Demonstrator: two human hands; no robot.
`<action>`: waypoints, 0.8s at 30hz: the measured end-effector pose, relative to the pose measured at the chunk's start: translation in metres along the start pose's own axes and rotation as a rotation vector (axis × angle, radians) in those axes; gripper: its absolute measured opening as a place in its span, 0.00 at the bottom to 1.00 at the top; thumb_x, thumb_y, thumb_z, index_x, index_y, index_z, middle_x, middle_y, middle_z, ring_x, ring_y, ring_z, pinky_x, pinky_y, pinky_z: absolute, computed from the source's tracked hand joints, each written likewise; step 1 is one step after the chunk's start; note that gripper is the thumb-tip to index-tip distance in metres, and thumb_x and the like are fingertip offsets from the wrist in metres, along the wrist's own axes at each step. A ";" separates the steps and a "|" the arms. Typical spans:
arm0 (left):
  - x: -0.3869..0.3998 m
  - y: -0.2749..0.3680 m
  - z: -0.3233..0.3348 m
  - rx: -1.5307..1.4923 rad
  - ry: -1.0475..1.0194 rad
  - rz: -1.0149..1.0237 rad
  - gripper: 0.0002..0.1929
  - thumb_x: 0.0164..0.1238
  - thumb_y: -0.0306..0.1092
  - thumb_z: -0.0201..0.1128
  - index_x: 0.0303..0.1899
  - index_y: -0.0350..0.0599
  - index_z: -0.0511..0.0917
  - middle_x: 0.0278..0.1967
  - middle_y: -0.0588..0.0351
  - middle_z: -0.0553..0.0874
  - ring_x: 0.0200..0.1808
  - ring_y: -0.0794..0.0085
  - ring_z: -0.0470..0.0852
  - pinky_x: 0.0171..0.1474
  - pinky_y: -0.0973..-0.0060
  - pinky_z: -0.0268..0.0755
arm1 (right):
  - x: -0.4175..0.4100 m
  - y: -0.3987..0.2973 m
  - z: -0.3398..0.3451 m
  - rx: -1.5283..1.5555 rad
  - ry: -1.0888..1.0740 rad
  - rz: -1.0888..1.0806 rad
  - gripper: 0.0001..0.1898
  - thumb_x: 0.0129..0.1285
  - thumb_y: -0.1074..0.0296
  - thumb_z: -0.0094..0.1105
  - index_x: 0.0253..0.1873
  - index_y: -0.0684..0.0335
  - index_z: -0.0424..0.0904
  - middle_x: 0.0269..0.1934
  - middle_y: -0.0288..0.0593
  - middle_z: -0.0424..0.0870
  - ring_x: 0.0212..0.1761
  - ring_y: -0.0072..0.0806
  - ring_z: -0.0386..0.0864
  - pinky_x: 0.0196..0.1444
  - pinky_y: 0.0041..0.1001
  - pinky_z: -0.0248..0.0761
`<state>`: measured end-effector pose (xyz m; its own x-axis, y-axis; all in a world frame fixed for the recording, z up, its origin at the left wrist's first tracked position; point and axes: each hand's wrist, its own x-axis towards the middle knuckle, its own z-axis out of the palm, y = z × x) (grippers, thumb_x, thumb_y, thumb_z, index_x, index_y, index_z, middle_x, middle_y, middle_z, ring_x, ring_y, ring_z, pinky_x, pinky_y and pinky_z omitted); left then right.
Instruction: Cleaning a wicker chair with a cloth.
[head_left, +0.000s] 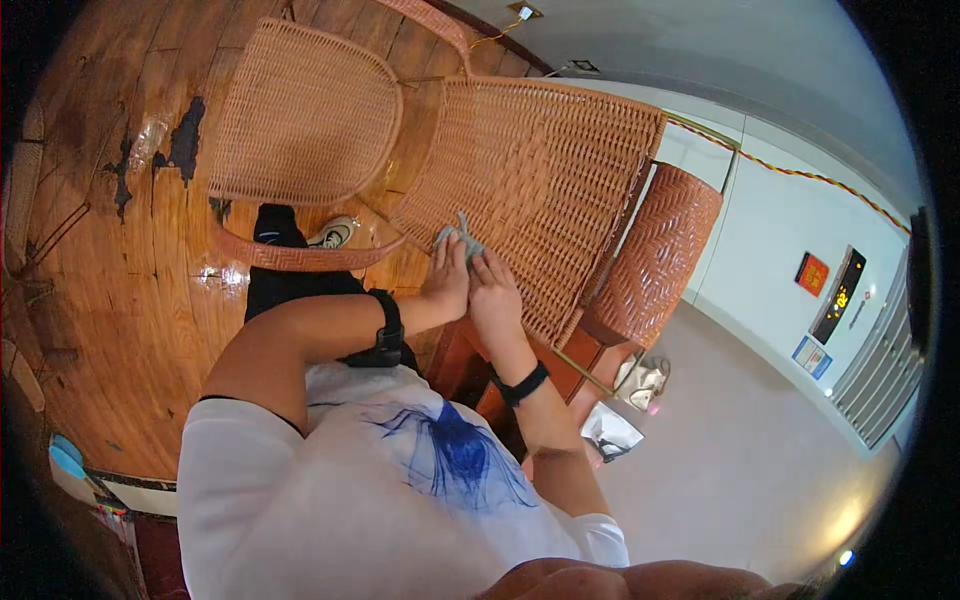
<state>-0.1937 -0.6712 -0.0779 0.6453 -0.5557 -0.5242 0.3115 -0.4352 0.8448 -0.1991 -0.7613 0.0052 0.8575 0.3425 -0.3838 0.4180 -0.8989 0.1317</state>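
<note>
A woven rattan chair with a tall backrest (540, 172) and a rounded seat (307, 112) spreads out before me. A small grey cloth (466, 238) is bunched against the backrest's near edge, close to the seat end. My left hand (450, 274) has its fingers pressed over the cloth's left part. Right beside it, my right hand (493, 289) holds the cloth's lower right part under its fingertips. Both palms are side by side, nearly touching. Most of the cloth is hidden beneath the fingers.
A curved armrest (315, 255) crosses over my leg, and a woven headrest (660, 251) ends the backrest. Beyond stands a white air conditioner (780, 225) with a twisted yellow-red cord (810, 176). A light-coloured bag (641, 382) and a silvery packet (611, 431) lie at right.
</note>
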 end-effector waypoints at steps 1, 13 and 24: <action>0.001 -0.008 -0.003 -0.012 0.012 0.008 0.41 0.58 0.31 0.59 0.68 0.33 0.43 0.71 0.32 0.45 0.73 0.41 0.40 0.73 0.56 0.38 | 0.005 -0.003 0.007 0.012 -0.008 -0.002 0.13 0.47 0.71 0.58 0.38 0.70 0.85 0.50 0.51 0.81 0.63 0.44 0.69 0.66 0.41 0.58; 0.061 -0.101 -0.030 -0.019 -0.022 -0.060 0.41 0.58 0.39 0.64 0.66 0.30 0.49 0.68 0.32 0.55 0.70 0.43 0.53 0.71 0.60 0.47 | 0.080 -0.030 0.066 0.073 -0.148 0.011 0.12 0.54 0.71 0.52 0.40 0.69 0.83 0.49 0.44 0.81 0.59 0.38 0.72 0.63 0.33 0.62; -0.004 0.010 -0.007 -0.038 -0.029 0.066 0.32 0.66 0.30 0.50 0.68 0.32 0.47 0.72 0.36 0.45 0.74 0.46 0.44 0.73 0.59 0.41 | 0.004 0.001 -0.015 0.022 -0.140 0.097 0.14 0.51 0.71 0.55 0.41 0.69 0.84 0.50 0.50 0.81 0.62 0.43 0.70 0.65 0.37 0.59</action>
<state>-0.1884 -0.6680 -0.0664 0.6448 -0.6030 -0.4697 0.2957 -0.3699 0.8808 -0.1906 -0.7568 0.0177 0.8426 0.2142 -0.4941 0.3276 -0.9321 0.1546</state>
